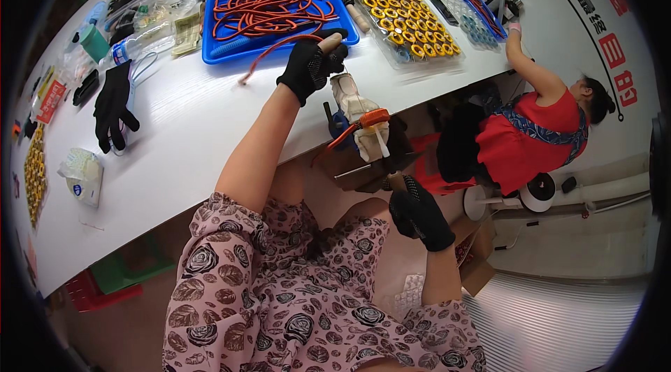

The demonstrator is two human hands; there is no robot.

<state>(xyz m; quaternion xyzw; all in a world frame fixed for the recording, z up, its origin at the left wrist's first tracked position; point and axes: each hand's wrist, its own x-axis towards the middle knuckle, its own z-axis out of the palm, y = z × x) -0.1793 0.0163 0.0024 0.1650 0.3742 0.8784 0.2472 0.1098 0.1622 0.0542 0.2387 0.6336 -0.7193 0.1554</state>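
Your right hand (pixel 419 215), in a black dotted glove, is closed around the brown-handled tool (pixel 396 182) below the cloth-wrapped clamp (pixel 344 95) at the white table (pixel 168 124) edge. What matters in space is the tool's line: its long axis runs from your right fist up and slightly left in the view, aimed at the orange-red bundle (pixel 374 118) lying crosswise on the cloth. A pale narrow piece (pixel 381 140) sits along that line; you can't tell from here whether it is the tool's tip. Your left hand (pixel 312 68), also gloved, is just beyond the clamp's upper end, up and left of the bundle, and is nearer to that end than your right. Its fingers look curled, with a reddish cord (pixel 271 50) running leftward from it, but whether they pinch it you cannot tell. Past that hand, the blue tray (pixel 212 54) holds more cord, coiled loosely.
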